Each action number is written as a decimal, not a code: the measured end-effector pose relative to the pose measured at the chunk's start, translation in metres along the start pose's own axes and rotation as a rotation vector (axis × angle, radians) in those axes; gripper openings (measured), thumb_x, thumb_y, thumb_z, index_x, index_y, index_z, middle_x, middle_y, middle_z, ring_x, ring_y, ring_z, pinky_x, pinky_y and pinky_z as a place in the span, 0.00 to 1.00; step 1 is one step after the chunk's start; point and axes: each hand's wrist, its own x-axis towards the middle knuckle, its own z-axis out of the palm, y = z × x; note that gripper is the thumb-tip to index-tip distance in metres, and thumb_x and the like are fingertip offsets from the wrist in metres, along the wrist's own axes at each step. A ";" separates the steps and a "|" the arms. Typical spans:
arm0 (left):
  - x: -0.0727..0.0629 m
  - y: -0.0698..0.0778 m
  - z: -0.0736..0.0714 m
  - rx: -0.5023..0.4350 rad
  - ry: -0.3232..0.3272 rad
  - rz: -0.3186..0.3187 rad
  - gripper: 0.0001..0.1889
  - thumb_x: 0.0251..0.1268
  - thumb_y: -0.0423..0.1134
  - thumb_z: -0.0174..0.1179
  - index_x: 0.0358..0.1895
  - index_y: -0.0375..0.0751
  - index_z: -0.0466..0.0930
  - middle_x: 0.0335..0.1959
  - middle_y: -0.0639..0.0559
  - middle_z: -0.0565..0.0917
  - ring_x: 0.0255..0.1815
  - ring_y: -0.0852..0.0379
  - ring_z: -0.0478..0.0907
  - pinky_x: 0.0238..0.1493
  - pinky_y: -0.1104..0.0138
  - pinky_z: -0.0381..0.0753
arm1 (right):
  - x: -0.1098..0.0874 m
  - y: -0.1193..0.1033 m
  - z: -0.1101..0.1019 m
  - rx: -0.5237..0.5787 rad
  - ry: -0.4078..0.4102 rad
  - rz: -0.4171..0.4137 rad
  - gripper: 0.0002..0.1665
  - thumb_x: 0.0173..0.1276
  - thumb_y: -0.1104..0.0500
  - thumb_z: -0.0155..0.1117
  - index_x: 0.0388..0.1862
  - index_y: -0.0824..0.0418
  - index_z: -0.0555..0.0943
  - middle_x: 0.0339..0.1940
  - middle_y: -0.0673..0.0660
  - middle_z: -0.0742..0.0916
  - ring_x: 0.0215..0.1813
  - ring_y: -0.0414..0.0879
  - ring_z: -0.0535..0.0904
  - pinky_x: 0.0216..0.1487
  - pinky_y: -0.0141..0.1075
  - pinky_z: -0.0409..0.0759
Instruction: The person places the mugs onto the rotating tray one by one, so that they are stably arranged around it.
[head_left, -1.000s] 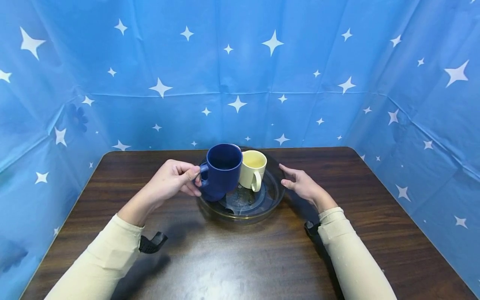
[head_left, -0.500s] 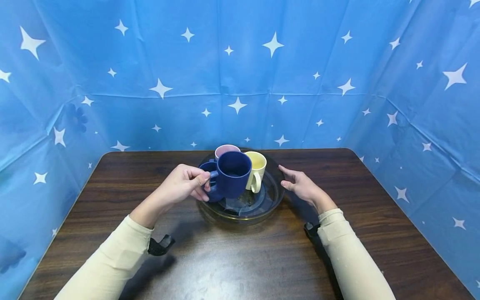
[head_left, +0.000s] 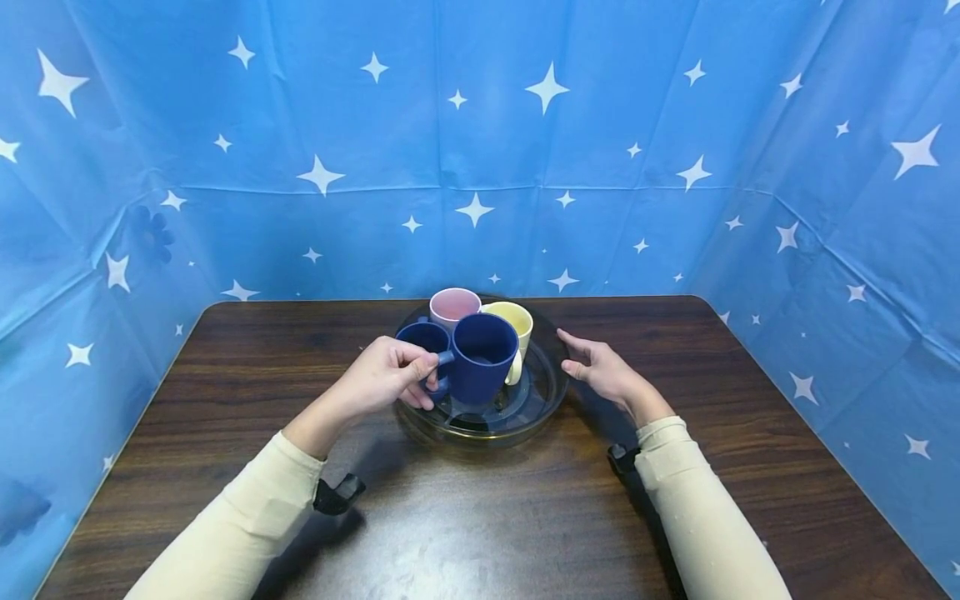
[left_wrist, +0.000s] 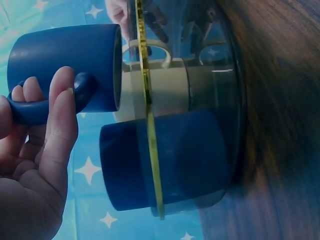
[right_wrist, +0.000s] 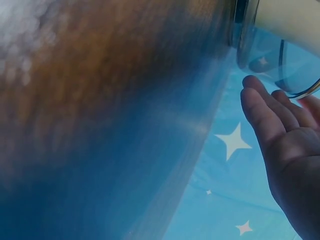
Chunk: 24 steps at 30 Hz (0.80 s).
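My left hand (head_left: 390, 375) grips the handle of a dark blue mug (head_left: 483, 358), fingers curled through it. In the left wrist view this held mug (left_wrist: 60, 60) is above the gold rim of a clear glass bowl (head_left: 555, 392). Inside the bowl stand a second blue mug (left_wrist: 175, 160), a pink mug (head_left: 454, 305) at the back and a cream-yellow mug (head_left: 517, 321) on the right. The held mug partly covers the others in the head view. My right hand (head_left: 611, 373) is at the bowl's right side, fingers extended along its wall.
The bowl stands on a dark wood-grain table (head_left: 450, 533), towards its far edge. A blue curtain (head_left: 480, 150) with white stars hangs behind and along both sides. Each wrist has a black camera mount, one below the left sleeve (head_left: 337, 493).
My left hand has carried the blue mug to the right and nearer, lower over the bowl. The pink mug and second blue mug now show more. The right hand stays at the bowl.
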 end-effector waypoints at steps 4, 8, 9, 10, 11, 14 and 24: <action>0.002 -0.006 0.002 -0.012 0.000 0.002 0.18 0.80 0.34 0.53 0.36 0.18 0.81 0.28 0.36 0.84 0.23 0.51 0.87 0.31 0.55 0.88 | 0.001 0.001 0.000 -0.014 0.006 -0.001 0.36 0.80 0.62 0.54 0.83 0.57 0.56 0.82 0.65 0.58 0.81 0.62 0.51 0.75 0.60 0.58; 0.004 -0.011 0.004 -0.025 -0.001 -0.019 0.19 0.80 0.35 0.52 0.36 0.18 0.81 0.27 0.39 0.84 0.23 0.52 0.87 0.30 0.57 0.88 | 0.001 0.000 -0.001 -0.027 0.006 -0.007 0.36 0.81 0.62 0.53 0.83 0.58 0.55 0.82 0.65 0.58 0.81 0.62 0.51 0.75 0.60 0.58; 0.004 -0.012 0.004 -0.025 0.003 -0.027 0.19 0.80 0.35 0.52 0.36 0.18 0.81 0.27 0.41 0.84 0.23 0.53 0.87 0.30 0.57 0.88 | 0.000 0.000 -0.001 -0.029 0.006 -0.009 0.36 0.81 0.62 0.53 0.83 0.58 0.56 0.82 0.65 0.58 0.81 0.63 0.51 0.75 0.61 0.58; 0.004 -0.012 0.004 -0.025 0.003 -0.033 0.19 0.80 0.35 0.52 0.36 0.18 0.81 0.27 0.41 0.84 0.23 0.53 0.87 0.31 0.55 0.88 | 0.000 0.000 0.000 -0.031 0.005 -0.011 0.36 0.81 0.62 0.53 0.83 0.58 0.55 0.82 0.65 0.58 0.81 0.63 0.51 0.75 0.61 0.58; 0.004 -0.013 0.004 -0.023 0.002 -0.034 0.19 0.81 0.35 0.52 0.36 0.18 0.81 0.27 0.42 0.84 0.23 0.53 0.87 0.31 0.54 0.88 | 0.000 -0.001 0.000 -0.033 0.006 -0.011 0.36 0.81 0.62 0.53 0.83 0.58 0.55 0.82 0.65 0.58 0.81 0.63 0.50 0.75 0.61 0.58; 0.006 -0.016 0.004 -0.009 0.005 -0.038 0.19 0.81 0.36 0.52 0.35 0.20 0.82 0.26 0.42 0.84 0.23 0.53 0.87 0.31 0.52 0.88 | 0.001 -0.001 0.000 -0.032 0.011 -0.004 0.36 0.80 0.63 0.53 0.83 0.59 0.56 0.82 0.65 0.58 0.81 0.63 0.51 0.75 0.61 0.58; 0.009 -0.022 0.008 0.010 0.005 -0.054 0.18 0.80 0.35 0.52 0.33 0.22 0.82 0.25 0.46 0.83 0.21 0.55 0.85 0.30 0.52 0.88 | 0.000 0.000 0.001 -0.023 0.014 0.004 0.36 0.80 0.65 0.53 0.83 0.57 0.56 0.82 0.64 0.58 0.82 0.62 0.50 0.75 0.61 0.56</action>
